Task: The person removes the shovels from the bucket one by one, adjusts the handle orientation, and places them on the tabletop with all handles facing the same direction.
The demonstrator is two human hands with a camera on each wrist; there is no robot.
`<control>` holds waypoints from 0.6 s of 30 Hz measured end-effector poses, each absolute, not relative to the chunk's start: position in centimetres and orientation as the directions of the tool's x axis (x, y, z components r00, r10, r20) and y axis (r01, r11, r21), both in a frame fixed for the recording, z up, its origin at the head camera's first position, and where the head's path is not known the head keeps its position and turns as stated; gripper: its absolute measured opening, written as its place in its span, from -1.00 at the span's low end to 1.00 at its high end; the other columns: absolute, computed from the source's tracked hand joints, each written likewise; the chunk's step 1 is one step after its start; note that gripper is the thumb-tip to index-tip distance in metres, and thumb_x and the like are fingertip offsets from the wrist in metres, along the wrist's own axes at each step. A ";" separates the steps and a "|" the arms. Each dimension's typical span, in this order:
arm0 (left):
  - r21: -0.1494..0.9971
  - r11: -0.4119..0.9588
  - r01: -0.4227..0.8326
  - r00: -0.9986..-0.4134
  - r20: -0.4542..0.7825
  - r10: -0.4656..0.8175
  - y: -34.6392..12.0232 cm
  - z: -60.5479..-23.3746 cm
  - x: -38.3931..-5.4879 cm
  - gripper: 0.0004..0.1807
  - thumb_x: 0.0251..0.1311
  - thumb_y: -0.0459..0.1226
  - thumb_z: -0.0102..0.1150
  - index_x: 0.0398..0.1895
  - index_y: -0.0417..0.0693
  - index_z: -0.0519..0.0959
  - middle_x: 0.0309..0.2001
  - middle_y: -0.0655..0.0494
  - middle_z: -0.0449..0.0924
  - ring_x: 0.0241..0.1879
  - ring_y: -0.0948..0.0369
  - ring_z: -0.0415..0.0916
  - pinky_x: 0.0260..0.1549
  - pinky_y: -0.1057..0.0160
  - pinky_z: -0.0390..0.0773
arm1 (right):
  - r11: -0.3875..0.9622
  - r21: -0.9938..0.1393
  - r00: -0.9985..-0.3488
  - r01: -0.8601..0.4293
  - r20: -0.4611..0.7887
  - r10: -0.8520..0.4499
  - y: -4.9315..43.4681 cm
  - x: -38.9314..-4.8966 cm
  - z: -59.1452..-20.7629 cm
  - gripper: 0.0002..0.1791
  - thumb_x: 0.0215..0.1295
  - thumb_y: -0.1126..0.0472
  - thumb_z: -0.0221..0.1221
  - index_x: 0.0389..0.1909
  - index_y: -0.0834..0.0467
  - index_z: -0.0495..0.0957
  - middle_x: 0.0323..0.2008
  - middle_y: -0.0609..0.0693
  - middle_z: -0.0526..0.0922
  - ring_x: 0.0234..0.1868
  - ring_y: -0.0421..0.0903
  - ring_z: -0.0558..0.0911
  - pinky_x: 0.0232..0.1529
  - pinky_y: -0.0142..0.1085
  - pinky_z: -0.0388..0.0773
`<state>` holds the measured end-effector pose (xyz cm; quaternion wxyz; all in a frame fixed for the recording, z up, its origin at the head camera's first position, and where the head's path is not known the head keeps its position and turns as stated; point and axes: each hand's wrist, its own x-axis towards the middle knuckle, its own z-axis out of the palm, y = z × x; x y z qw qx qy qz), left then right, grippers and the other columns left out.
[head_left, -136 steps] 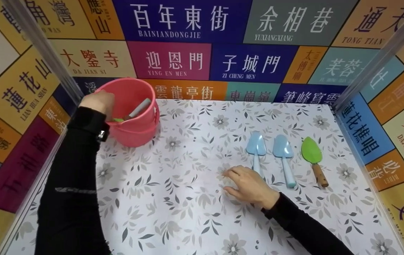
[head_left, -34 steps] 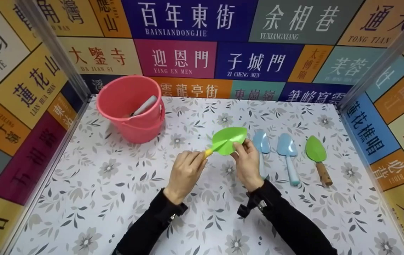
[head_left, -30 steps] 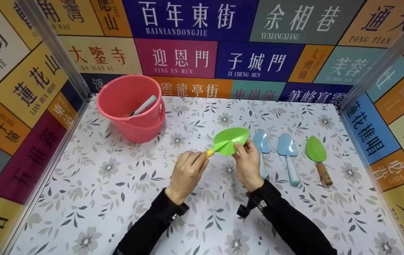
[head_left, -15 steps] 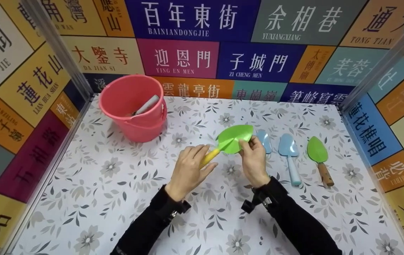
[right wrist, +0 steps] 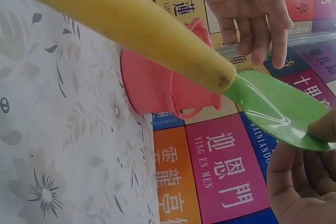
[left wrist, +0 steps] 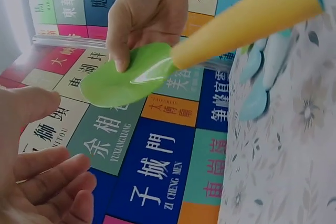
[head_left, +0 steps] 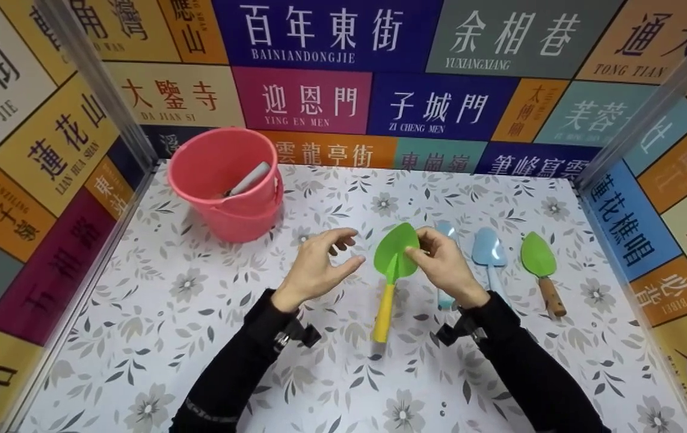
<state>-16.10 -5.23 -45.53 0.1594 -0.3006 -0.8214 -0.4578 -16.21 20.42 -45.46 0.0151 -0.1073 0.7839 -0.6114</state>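
Observation:
My right hand (head_left: 449, 264) pinches the green blade of a garden trowel (head_left: 396, 255) between thumb and fingers. Its yellow handle points down toward me, held above the table. To the left of the trowel, my left hand (head_left: 322, 264) is apart from it, fingers loosely bent and holding nothing. The left wrist view shows the same trowel (left wrist: 126, 82) beyond my left hand's spread fingers. In the right wrist view the yellow handle (right wrist: 142, 30) crosses the picture, with the right thumb on the blade's edge. Partly behind my right hand lies a light blue trowel (head_left: 447, 300).
Another light blue trowel (head_left: 489, 249) and a green one with a brown handle (head_left: 539, 258) lie to the right. A pink bucket (head_left: 235, 216) stands at the back left, a grey-handled tool (head_left: 250, 178) inside. Printed panels wall in the flowered tabletop.
Earlier my left hand reached into the bucket, then held the yellow handle. It has since let go and drawn left, while the trowel has swung handle-down in my right hand.

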 end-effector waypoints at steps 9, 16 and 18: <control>0.745 0.365 0.559 -0.812 0.403 0.421 -3.3 -46.6 -16.5 -0.66 0.22 -0.26 0.37 -0.02 -0.27 0.62 -0.23 -0.12 0.72 -0.26 0.05 0.66 -0.25 0.09 0.69 | 0.318 -0.920 -0.940 -0.230 0.126 -0.316 19.7 -16.1 -46.1 -0.85 0.38 0.43 0.13 -0.09 0.40 0.55 -0.16 0.25 0.66 -0.22 -0.23 0.64 -0.14 -0.43 0.64; 0.773 0.357 0.524 -0.832 0.376 0.408 -2.4 -47.3 -16.3 -0.84 0.26 -0.32 0.31 -0.18 -0.24 0.62 -0.33 -0.06 0.70 -0.38 0.13 0.64 -0.33 0.11 0.71 | 0.322 -0.917 -0.928 -0.236 0.114 -0.355 19.1 -15.8 -46.6 -0.85 0.37 0.40 0.15 -0.12 0.39 0.55 -0.18 0.25 0.65 -0.25 -0.22 0.65 -0.15 -0.43 0.66; 0.769 0.365 0.524 -0.834 0.378 0.401 -2.3 -47.4 -16.2 -0.89 0.27 -0.33 0.28 -0.22 -0.23 0.62 -0.35 -0.05 0.70 -0.39 0.13 0.64 -0.34 0.14 0.71 | 0.328 -0.914 -0.925 -0.238 0.111 -0.364 19.0 -15.8 -46.7 -0.86 0.37 0.40 0.15 -0.13 0.39 0.55 -0.20 0.26 0.65 -0.27 -0.22 0.65 -0.16 -0.43 0.66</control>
